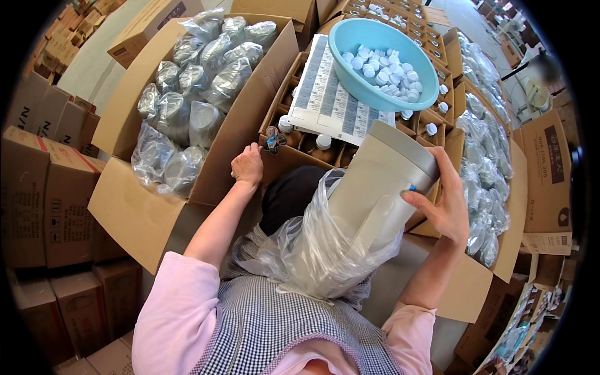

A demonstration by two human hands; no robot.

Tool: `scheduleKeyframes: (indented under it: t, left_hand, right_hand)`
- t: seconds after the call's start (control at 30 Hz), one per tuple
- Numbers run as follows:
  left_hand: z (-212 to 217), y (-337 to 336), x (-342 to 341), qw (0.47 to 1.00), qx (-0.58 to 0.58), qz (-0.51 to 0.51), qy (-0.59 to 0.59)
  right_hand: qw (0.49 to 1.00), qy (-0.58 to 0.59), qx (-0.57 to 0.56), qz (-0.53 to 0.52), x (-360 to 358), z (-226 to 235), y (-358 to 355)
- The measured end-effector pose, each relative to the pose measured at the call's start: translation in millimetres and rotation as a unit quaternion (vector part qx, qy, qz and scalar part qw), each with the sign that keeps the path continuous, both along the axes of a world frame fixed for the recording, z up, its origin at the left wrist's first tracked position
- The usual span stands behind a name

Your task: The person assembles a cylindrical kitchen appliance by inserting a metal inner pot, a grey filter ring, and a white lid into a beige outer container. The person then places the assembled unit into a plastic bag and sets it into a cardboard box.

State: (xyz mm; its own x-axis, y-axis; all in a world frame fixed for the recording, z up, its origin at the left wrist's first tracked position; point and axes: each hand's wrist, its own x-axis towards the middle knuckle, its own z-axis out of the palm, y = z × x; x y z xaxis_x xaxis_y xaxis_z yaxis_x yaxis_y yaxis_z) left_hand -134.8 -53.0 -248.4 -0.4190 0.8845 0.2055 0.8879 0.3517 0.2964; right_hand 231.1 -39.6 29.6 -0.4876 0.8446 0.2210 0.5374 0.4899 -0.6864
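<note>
Seen from the head camera, a person in a pink-sleeved top and checked apron works among open cardboard boxes. The right hand (445,203) grips a large grey jug (381,181) near its upper end, fingers wrapped round the far side and thumb pressed on the near side, holding it tilted over the lap. The jug's lower part sits inside a clear plastic bag (315,250) that bunches loosely against the apron.

The left hand (248,165) rests with fingers curled over the edge of a cardboard flap (247,119); whether it clasps anything else cannot be told. Just beyond its fingers lies a small dark keyring-like object (273,140).

To the left of that hand, a big open box (134,212) is filled with more jugs wrapped in clear bags (187,94). Ahead of both hands, a divided carton (294,140) holds rows of brown bottles with white caps (323,142). On top of it lie a white sheet of labels (328,100) and a light blue basin (350,47) filled with small white caps (384,69).

To the right of the right hand, another open box holds a pile of empty-looking clear bags (487,162). Stacked closed cartons (44,187) stand well off to the left.
</note>
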Motion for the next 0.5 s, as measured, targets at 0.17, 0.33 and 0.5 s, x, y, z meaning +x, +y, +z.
scheduleKeyframes:
  t: [0.17, 0.33, 0.5]
  left_hand:
    - [-10.8, -7.5, -15.3, 0.991, 0.019, 0.050, -0.119]
    - [4.8, -3.4, -19.1, 0.898, 0.085, 0.011, -0.431]
    - [36.9, -4.5, -3.0, 0.736, 0.128, -0.055, -0.663]
  right_hand:
    - [1.000, 0.002, -0.015, -0.002, 1.0, 0.3, -0.2]
    - [1.000, 0.000, 0.000, 0.004, 1.7, -0.1, -0.1]
    - [1.000, 0.003, -0.010, 0.004, 1.6, -0.9, 0.2]
